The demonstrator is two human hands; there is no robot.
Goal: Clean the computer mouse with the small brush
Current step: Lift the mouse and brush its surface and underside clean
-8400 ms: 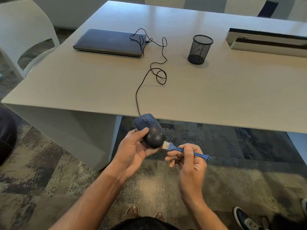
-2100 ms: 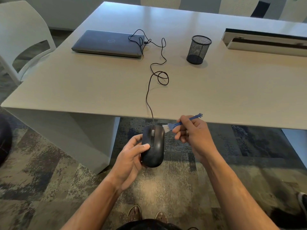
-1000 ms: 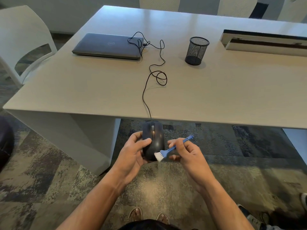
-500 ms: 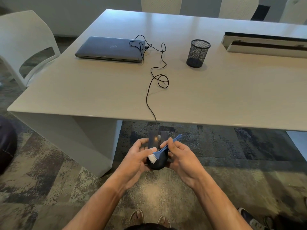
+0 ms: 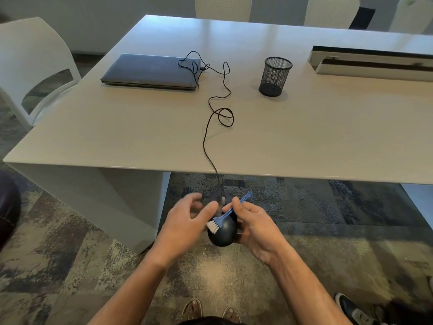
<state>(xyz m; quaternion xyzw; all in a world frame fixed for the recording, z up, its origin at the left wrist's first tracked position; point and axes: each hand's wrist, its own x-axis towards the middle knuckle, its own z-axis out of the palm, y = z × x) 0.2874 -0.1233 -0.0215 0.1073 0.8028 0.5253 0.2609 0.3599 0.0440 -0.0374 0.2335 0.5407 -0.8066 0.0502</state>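
Pale table (image 5: pixel 304 141), closed laptop (image 5: pixel 150 72) with unreadable logo, right hand (image 5: pixel 255 225) pinching blue brush (image 5: pixel 221 220) on black mouse (image 5: pixel 222 233), left hand (image 5: pixel 187 221) loosely spread.

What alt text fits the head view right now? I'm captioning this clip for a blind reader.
A person's right hand holds a small blue brush with its white bristles on a black wired mouse, off the table's near edge; the blurred left hand is beside it. On the table lie the mouse's cord, a closed laptop and a mesh pen cup.
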